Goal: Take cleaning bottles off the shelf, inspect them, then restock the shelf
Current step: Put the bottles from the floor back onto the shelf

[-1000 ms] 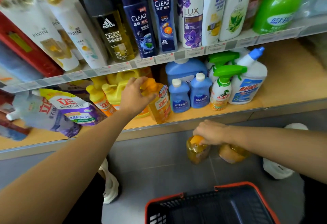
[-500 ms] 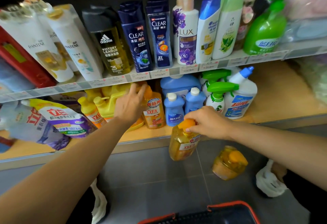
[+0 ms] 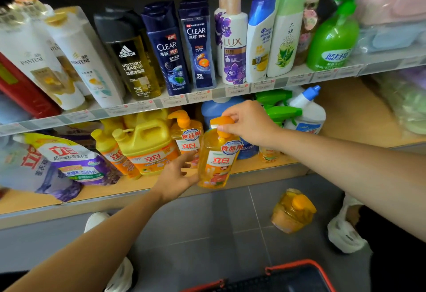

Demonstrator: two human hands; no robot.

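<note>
While our right hand (image 3: 249, 124) pinches the orange bottle (image 3: 216, 161) by its pump, upright at the front edge of the lower shelf (image 3: 138, 187), our left hand (image 3: 175, 177), fingers spread, seems to touch its side.

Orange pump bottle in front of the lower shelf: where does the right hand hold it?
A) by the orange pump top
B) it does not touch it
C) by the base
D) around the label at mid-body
A: the right hand pinches the pump top of the orange pump bottle from above, while the left hand touches the bottle's lower side.
</note>
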